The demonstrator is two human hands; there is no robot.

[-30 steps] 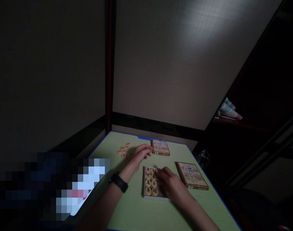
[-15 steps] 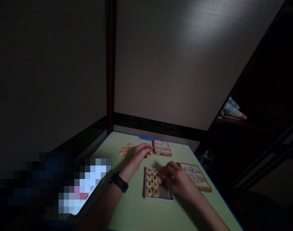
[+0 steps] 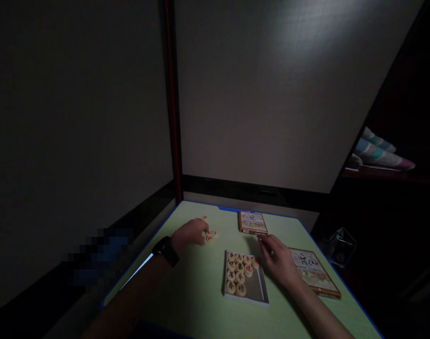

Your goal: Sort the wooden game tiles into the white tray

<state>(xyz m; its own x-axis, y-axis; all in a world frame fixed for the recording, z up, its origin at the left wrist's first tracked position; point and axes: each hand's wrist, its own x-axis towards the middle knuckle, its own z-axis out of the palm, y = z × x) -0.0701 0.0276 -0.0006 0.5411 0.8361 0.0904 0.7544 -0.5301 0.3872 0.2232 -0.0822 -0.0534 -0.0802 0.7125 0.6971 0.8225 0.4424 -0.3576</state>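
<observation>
A shallow grey tray lies on the green table and holds several round pale game discs with dark and red characters. My right hand hovers at the tray's upper right corner, fingers stretched toward its far edge, nothing visibly in them. My left hand, with a black watch on its wrist, rests farther left with curled fingers over a small heap of loose discs; whether it grips one is unclear.
Two printed box lids lie on the table: one at the far edge, one right of my right hand. A white device edge shows at the table's left side. A glass object and folded cloths sit to the right in the dark.
My left hand has moved left onto the loose discs. My right hand has lifted off the tray's discs to its upper right corner. More discs now lie in the tray. The camera shifted.
</observation>
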